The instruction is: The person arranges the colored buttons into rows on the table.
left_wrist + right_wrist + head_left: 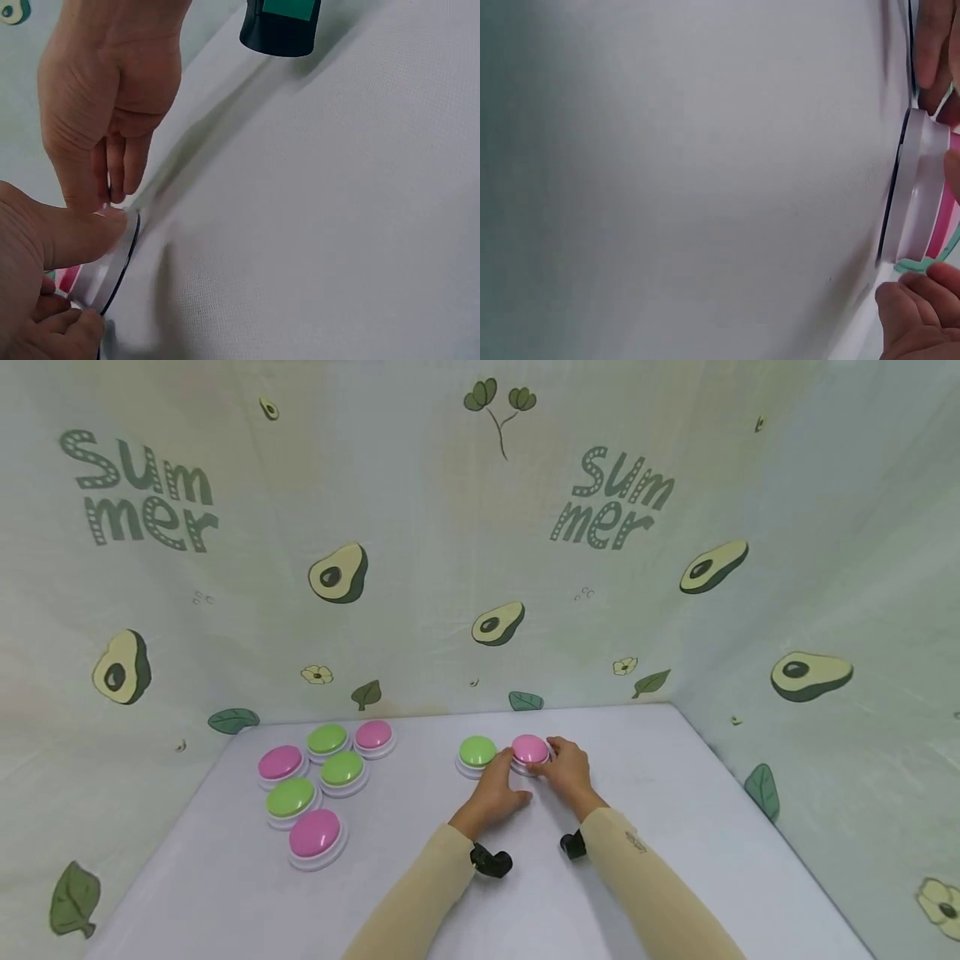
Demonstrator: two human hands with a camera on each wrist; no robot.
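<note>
A round pink push button [530,749] with a white base sits towards the back of the white table. My right hand [567,774] holds it from the right, with the index finger at the far rim and the thumb at the near rim. On its other side my left hand [495,795] has fingers right at the rim, while its thumb stands apart on the near side. A green push button [477,751] is just left of the pink one, partly behind my left fingers. The right wrist view shows the pink button's white base [915,195] from the side.
On the left of the table [420,893] stands a cluster of several green and pink buttons, including a pink one [315,833] nearest me. A printed cloth [420,568] hangs behind the table. Each wrist wears a black camera [491,861].
</note>
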